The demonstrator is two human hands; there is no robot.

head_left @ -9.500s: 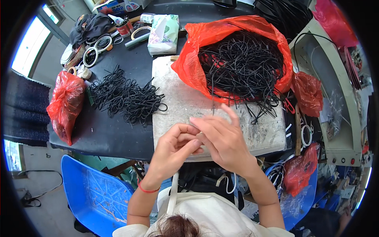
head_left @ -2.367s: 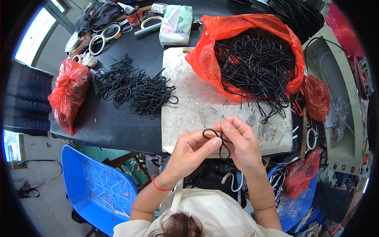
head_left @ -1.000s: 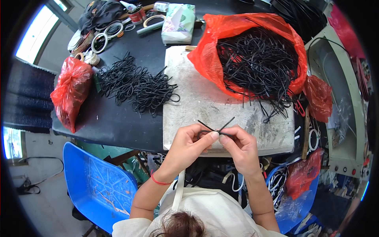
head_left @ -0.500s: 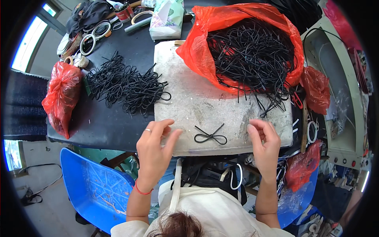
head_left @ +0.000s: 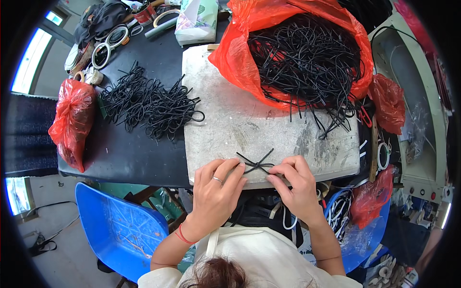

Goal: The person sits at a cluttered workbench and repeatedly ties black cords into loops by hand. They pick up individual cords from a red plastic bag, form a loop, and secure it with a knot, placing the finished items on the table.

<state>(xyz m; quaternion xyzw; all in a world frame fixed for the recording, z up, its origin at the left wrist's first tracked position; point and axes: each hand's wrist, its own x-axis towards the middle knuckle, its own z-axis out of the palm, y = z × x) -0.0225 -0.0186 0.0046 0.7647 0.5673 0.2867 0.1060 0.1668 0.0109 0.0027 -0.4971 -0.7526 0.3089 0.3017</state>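
A small bow of thin black cord (head_left: 258,164) lies near the front edge of a worn, pale board (head_left: 216,137). Its two free ends point away from me in a V. My left hand (head_left: 216,187) pinches the left loop, and the fingertips cover most of that loop. At the right loop, my right hand (head_left: 297,185) closes thumb and fingers on the cord. Left of the board sits a pile of looped black cords (head_left: 151,103). Loose black cords (head_left: 307,57) fill an open red plastic bag (head_left: 233,60) at the far right of the board, some spilling over its rim.
A knotted red bag (head_left: 74,117) stands at the table's left end. Tape rolls (head_left: 101,55) and a tissue pack (head_left: 197,24) lie at the back. Blue plastic chairs or tubs (head_left: 117,225) flank me below. A grey metal cabinet (head_left: 422,177) borders the right.
Both hands have come inward from either side of the bow and now grip its loops. The view has shifted slightly.
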